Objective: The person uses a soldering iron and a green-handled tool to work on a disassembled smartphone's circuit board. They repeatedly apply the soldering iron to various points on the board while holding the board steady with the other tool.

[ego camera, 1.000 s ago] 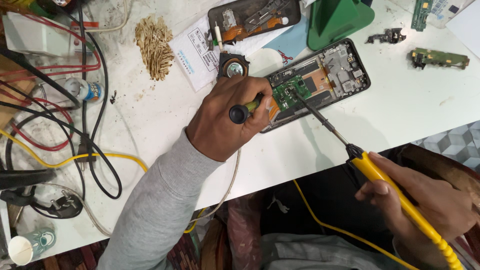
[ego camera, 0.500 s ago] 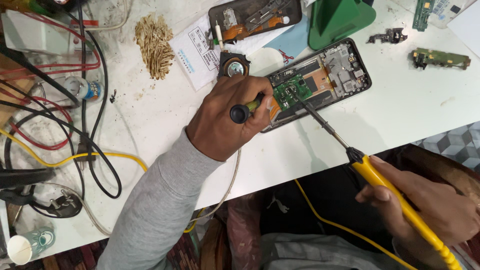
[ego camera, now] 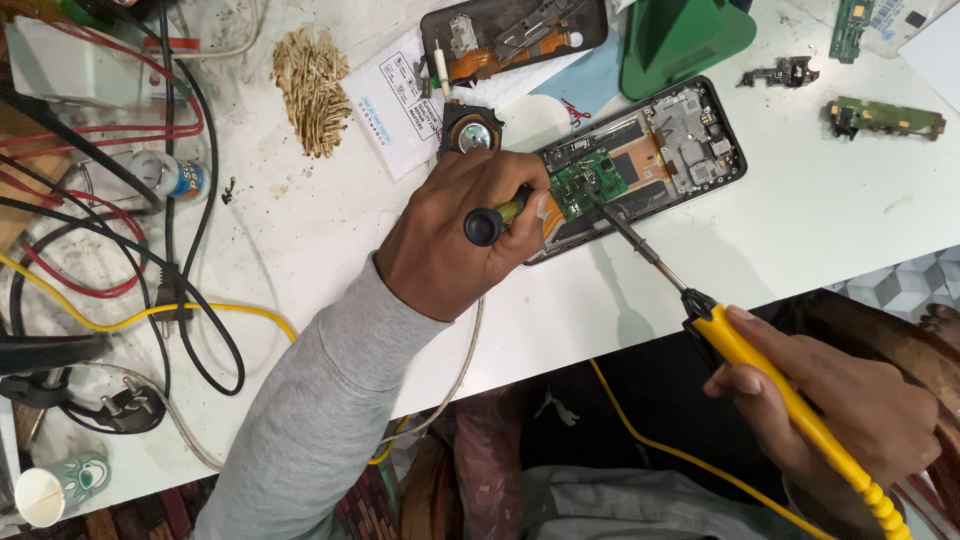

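Head view looks down on a white worktable (ego camera: 330,250), scuffed and speckled with dark marks, its near edge running above the person's lap; a patch of patterned floor tile shows at the far right. The opened phone (ego camera: 640,160), back cover off, lies tilted near the table's middle, a small green circuit board (ego camera: 582,183) set in its left end. The left hand (ego camera: 465,235) rests on the table just left of the phone, fingers curled tight around a tool with a black round end (ego camera: 484,226), its front end hidden at the board. The right hand (ego camera: 850,400), off the table's edge and well apart from the phone, is closed around the yellow soldering iron (ego camera: 770,375), whose thin metal tip reaches up to the green board. Counted: two opened phones (the second (ego camera: 515,35) lies at the top edge), two loose board pieces (ego camera: 885,117) at upper right, one green stand (ego camera: 685,40), one brass wool tuft (ego camera: 312,85), one paper cup (ego camera: 45,490), and a tangle of red, black and yellow cables (ego camera: 110,260) at left.
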